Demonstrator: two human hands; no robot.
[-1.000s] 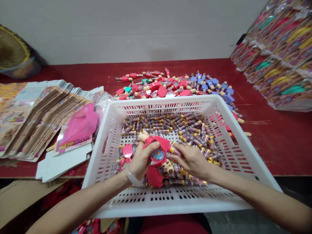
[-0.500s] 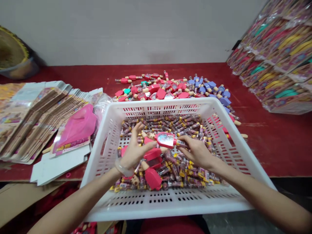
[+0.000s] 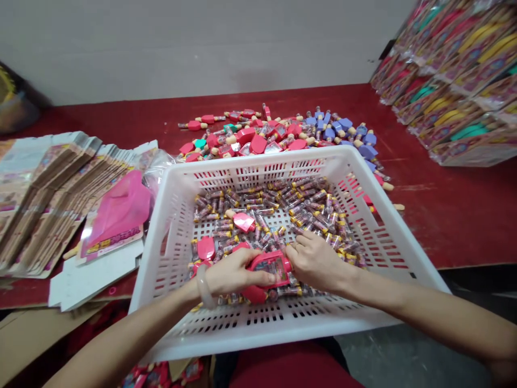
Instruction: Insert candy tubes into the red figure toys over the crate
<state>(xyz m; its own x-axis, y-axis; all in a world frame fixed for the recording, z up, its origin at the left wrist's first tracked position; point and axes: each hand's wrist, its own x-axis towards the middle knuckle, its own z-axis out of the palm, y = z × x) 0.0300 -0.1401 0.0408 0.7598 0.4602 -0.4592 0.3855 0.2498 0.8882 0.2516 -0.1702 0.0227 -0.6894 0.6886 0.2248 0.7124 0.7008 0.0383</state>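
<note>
My left hand (image 3: 238,274) grips a red popsicle-shaped plastic case (image 3: 271,268) with a clear window, its thumb lying across the front. My right hand (image 3: 317,263) is closed at the right end of that case, fingers bunched together; whatever they pinch is hidden. Both hands are low inside a white plastic basket (image 3: 159,215). Around them lie many small clear tubes (image 3: 254,206) with yellow caps. Another red popsicle-shaped piece (image 3: 243,221), with a tan stick, rests on the tubes behind my left hand. More red pieces (image 3: 205,247) lie near my left wrist.
Behind the basket, red and purple popsicle-shaped pieces (image 3: 258,143) are heaped on the red table (image 3: 436,226). Folded printed cards (image 3: 68,188) and a pink plastic blister (image 3: 121,207) lie at left. Packed goods (image 3: 456,97) are stacked at right.
A red popsicle-shaped piece with a tube has left my right hand and lies on the tubes. Both hands have come nearer, and my left hand has closed on another red case.
</note>
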